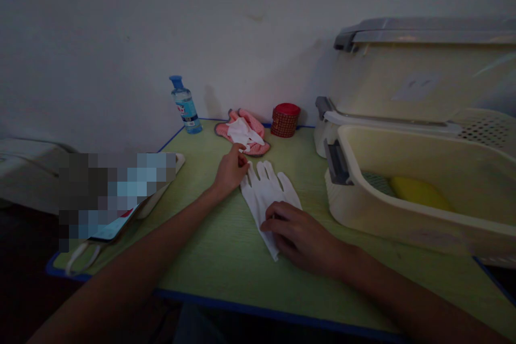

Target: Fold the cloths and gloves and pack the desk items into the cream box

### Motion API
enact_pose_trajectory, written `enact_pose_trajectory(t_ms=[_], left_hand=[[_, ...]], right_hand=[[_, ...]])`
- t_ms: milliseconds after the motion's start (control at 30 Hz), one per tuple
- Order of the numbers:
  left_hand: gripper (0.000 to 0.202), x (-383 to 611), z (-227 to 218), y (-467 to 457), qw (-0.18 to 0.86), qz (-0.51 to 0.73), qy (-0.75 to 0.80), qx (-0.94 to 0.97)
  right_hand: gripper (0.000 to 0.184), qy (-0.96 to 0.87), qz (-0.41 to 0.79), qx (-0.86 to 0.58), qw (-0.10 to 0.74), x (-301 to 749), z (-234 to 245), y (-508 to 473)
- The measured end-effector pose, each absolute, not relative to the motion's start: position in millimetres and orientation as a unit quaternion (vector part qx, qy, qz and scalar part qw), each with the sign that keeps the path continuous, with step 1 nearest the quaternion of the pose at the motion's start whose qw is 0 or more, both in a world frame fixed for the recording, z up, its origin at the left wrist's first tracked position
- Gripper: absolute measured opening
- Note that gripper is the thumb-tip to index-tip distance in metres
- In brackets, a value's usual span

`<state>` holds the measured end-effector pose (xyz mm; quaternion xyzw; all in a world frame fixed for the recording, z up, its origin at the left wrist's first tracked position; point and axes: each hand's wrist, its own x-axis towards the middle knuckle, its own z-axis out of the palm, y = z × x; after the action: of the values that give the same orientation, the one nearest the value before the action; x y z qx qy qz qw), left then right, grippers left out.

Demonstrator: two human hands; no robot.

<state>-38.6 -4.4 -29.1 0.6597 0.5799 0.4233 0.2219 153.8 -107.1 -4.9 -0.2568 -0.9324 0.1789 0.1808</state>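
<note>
Bare forearms [149, 252] enter from the lower corners; right of centre, my right hand [298, 234] lies with bent fingers over the cuff of a white glove [264, 188], though I cannot tell whether it grips. Spread flat mid-frame, fingers pointing up the picture, the glove looks plain and thin; I judge it light, limp and unbreakable, best taken by cuff edge or fingertip. Farther up, my left hand [231, 169] curls against its leftmost fingertip, pinching or merely touching, I cannot tell.
</note>
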Motion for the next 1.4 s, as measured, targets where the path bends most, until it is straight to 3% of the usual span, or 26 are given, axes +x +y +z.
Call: enact_pose_trajectory(t_ms=[200,333,600,900,1200,1400], left_hand=[[0.033,-37.8,-25.0,-3.4,0.221,0.406,0.595,0.657],[0.013,-36.1,-9.6,-10.9,0.188,0.395,0.596,0.674],[0.010,-35.9,-8.2,-19.6,0.203,0.279,0.566,0.749],[0.015,-33.7,-12.3,-11.0,0.190,0.325,0.586,0.718],[0.004,-42.2,-12.5,-2.7,0.298,0.304,0.557,0.713],[0.005,-44.6,-13.9,0.5,0.303,0.327,0.561,0.698]], right_hand=[[0.024,-0.933,0.177,-0.256,0.180,153.7,-5.0,-107.2],[0.024,-0.932,0.180,-0.257,0.181,154.0,-6.6,-106.7],[0.026,-0.930,0.190,-0.260,0.178,154.0,-6.2,-107.4],[0.026,-0.936,0.189,-0.250,0.163,153.9,-2.6,-107.1],[0.023,-0.942,0.191,-0.222,0.166,153.6,-1.4,-107.3],[0.025,-0.940,0.195,-0.224,0.167,153.5,-1.8,-107.7]])
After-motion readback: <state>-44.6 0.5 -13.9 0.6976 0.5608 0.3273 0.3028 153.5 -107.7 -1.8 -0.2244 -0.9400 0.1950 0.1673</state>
